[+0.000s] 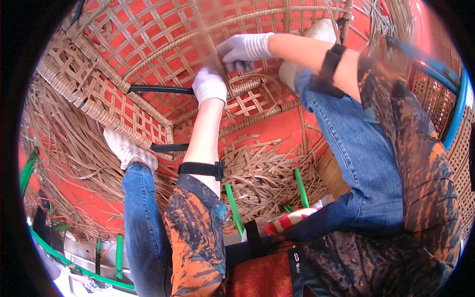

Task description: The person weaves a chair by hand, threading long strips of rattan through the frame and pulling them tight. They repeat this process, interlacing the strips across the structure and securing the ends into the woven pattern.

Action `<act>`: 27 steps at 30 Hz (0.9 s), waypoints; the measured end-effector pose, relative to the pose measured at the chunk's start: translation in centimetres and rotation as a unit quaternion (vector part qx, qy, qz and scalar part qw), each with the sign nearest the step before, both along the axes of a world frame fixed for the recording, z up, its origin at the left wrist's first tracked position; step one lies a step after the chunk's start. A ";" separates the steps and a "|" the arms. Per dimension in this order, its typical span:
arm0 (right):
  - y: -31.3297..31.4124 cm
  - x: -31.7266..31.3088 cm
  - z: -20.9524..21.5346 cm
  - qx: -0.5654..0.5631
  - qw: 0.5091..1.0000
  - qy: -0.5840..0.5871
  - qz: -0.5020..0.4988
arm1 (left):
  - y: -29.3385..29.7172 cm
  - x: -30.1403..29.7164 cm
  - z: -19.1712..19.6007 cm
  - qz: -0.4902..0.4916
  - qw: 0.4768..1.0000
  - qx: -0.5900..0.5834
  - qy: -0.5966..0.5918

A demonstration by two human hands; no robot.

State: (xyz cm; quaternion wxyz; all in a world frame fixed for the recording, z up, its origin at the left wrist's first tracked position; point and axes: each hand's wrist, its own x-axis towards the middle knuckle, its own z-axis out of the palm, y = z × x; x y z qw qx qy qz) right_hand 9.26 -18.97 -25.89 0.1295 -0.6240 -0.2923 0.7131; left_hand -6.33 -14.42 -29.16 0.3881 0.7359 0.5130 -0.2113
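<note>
A large wicker frame point(188, 37) of woven cane lies in front of me, its edges wrapped in cane. My left hand point(210, 85), in a pale knitted glove, is closed over the weave at the middle of the frame, at the lower end of an upright cane strip point(202, 29) blurred by motion. Just right of it, my right hand point(243, 51), gloved alike, has its fingers curled in toward that strip; what they grip is hidden. A thin cane loop point(280, 91) curves out below my right hand. Dark bars point(161, 89) join the frame's parts.
Loose cane strips point(54, 123) cover the red floor point(94, 190) at left, with more cut pieces point(267, 173) between my legs. Green rods point(301, 188) stick up near my knees. Blue tubing point(457, 111) and woven panels point(430, 91) stand at right. My shoes point(126, 148) flank the frame.
</note>
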 end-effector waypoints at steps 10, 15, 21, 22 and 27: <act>1.1 -1.1 -1.1 -0.024 0.995 -0.034 0.095 | 1.1 -2.3 1.7 0.000 0.999 0.013 0.033; 1.1 -1.8 -2.8 0.048 0.951 -0.186 0.241 | 1.6 -2.9 4.3 -0.099 0.990 0.068 0.076; 1.8 -2.8 0.3 0.107 0.910 -0.270 0.297 | 2.4 -4.5 4.3 -0.119 0.989 0.081 0.037; 1.6 -2.8 0.6 0.106 0.921 -0.261 0.269 | 2.5 -4.6 4.4 -0.130 0.989 0.062 0.043; 1.5 -2.8 1.0 0.069 0.928 -0.269 0.248 | 1.0 -4.1 5.6 -0.124 0.983 0.133 0.042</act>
